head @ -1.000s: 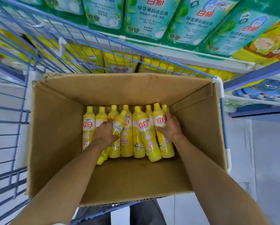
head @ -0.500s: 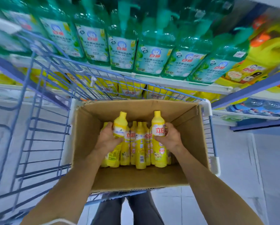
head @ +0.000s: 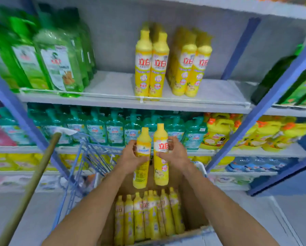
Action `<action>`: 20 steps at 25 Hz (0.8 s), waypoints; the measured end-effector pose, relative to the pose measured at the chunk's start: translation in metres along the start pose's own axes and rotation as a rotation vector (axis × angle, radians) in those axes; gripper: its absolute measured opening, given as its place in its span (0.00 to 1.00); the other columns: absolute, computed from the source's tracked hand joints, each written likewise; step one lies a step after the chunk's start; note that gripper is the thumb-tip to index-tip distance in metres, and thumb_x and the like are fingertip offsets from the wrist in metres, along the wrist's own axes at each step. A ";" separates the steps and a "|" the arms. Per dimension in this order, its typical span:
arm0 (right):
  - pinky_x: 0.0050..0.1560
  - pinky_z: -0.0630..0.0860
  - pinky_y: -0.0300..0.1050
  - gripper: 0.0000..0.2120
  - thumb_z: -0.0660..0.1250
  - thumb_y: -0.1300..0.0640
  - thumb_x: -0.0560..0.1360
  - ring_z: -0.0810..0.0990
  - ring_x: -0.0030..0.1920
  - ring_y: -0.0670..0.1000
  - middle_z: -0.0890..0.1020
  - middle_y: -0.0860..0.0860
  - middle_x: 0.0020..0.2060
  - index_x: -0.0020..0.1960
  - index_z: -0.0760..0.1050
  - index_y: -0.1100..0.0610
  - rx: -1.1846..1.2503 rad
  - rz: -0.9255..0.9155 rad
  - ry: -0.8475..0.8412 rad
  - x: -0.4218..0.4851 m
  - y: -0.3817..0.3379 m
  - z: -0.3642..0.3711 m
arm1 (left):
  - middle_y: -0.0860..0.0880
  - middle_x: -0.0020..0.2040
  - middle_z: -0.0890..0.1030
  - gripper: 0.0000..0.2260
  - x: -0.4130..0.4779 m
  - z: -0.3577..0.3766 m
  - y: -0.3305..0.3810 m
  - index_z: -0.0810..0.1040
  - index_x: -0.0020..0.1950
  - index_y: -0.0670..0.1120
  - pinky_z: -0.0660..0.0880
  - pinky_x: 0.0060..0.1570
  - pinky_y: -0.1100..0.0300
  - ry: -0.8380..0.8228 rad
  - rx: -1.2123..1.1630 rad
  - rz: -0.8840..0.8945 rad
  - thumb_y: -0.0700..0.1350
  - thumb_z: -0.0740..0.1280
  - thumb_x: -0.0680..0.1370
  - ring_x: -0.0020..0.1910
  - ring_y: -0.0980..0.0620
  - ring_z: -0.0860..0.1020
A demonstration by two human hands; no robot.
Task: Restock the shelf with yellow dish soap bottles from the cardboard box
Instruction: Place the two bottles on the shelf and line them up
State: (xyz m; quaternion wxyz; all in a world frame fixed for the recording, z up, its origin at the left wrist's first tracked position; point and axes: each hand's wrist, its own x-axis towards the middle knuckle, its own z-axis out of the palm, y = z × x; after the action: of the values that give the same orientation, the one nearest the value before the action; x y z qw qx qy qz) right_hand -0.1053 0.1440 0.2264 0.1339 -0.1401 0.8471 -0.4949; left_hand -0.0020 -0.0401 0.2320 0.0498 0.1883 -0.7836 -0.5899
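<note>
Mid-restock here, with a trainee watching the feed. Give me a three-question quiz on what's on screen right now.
1. True or false: the left hand holds one yellow bottle and the right hand holds another, both above the cardboard box.
2. On the upper shelf, the yellow bottles already stocked stand: A) left of the green bottles; B) right of the green bottles; C) on top of them.
3. Fill in: the held bottle showing red lettering is in the ___ hand.
Key: 1 true; 2 B; 3 right.
</note>
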 end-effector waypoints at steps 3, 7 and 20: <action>0.47 0.78 0.35 0.36 0.83 0.60 0.63 0.82 0.48 0.44 0.83 0.49 0.50 0.66 0.71 0.54 0.036 -0.126 0.073 0.008 -0.055 -0.032 | 0.54 0.48 0.79 0.24 0.003 -0.013 0.066 0.73 0.59 0.46 0.75 0.35 0.71 0.043 -0.012 0.131 0.36 0.79 0.69 0.45 0.54 0.80; 0.43 0.80 0.37 0.38 0.84 0.59 0.61 0.83 0.55 0.51 0.83 0.54 0.55 0.67 0.70 0.54 0.077 -0.247 0.163 0.013 -0.100 -0.073 | 0.48 0.50 0.82 0.27 0.005 -0.015 0.133 0.73 0.60 0.49 0.78 0.38 0.65 0.110 -0.046 0.270 0.36 0.81 0.66 0.44 0.54 0.82; 0.57 0.82 0.50 0.39 0.84 0.56 0.64 0.81 0.59 0.49 0.81 0.51 0.59 0.70 0.70 0.54 0.156 -0.480 0.249 0.081 -0.168 -0.210 | 0.51 0.50 0.81 0.26 0.067 0.039 0.282 0.74 0.60 0.46 0.77 0.39 0.70 0.265 -0.048 0.520 0.38 0.81 0.67 0.42 0.66 0.81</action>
State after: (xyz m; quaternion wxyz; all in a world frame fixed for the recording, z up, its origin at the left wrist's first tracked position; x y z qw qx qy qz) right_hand -0.2393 0.2033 0.4667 -0.0819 -0.2643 0.7590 -0.5894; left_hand -0.1425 0.0370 0.4764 0.3057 0.0555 -0.7780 -0.5460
